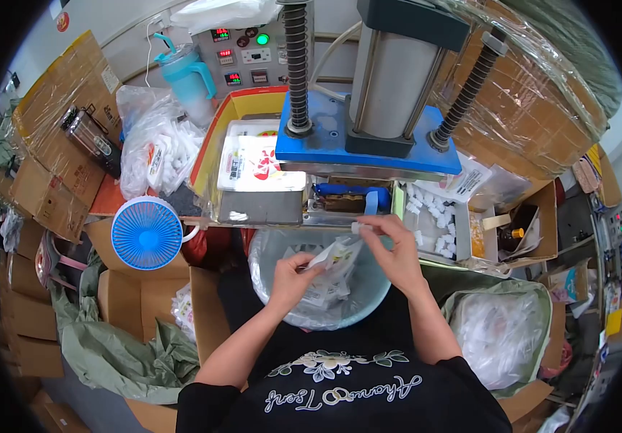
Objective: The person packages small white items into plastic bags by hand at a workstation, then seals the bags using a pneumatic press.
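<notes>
Over a basin (381,302) lined with clear plastic, my left hand (289,283) pinches a printed plastic pouch (341,252) by its lower edge. My right hand (395,256) is closed at the pouch's upper corner, with a small white plastic piece (358,227) between thumb and fingers. More pouches (322,294) lie in the basin below. Just beyond my right hand, a blue fixture (343,195) sits under the press. A tray of loose white plastic pieces (433,214) is to the right.
A press with a blue plate (318,115) stands ahead. Left of it are a stack of printed pouches (262,160), a blue fan (146,232), a pitcher (184,79) and a thermos (92,141). Open cartons flank me, the left carton (134,296) and a plastic-filled right one (502,335).
</notes>
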`<state>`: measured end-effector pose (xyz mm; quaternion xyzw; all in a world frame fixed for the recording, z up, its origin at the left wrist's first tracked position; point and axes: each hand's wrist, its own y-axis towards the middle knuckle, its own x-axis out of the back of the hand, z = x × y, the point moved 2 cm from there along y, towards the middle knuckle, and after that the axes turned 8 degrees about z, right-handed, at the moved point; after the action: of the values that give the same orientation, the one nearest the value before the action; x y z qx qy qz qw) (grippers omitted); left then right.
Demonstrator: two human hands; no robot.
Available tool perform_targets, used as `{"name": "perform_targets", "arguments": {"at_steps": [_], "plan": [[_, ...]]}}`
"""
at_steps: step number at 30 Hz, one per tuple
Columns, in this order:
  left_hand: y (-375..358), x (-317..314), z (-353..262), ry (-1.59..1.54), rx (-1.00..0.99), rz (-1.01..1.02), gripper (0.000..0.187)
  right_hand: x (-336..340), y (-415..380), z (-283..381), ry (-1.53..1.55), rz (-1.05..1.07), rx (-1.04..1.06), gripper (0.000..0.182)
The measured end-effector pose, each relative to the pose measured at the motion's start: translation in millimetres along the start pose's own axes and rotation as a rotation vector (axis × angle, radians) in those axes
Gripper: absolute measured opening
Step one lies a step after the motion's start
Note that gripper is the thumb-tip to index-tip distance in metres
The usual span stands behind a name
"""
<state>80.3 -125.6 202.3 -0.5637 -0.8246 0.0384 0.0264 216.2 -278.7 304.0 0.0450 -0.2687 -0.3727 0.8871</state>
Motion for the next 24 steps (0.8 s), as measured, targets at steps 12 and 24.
{"name": "perform_targets", "arguments": {"at_steps": [12,24], "plan": [[16.5,-1.7,-10.3,0.02,0.126,0.112,0.023,6.7,-2.4,-15.5,-0.222,0.001,0.052,0.035],[58.5,-25.1,-44.4,-0.519,0.254,0.083,0.028,67.5,-25.8,-61.5,-0.622,0.006,-0.317,0.018]]}}
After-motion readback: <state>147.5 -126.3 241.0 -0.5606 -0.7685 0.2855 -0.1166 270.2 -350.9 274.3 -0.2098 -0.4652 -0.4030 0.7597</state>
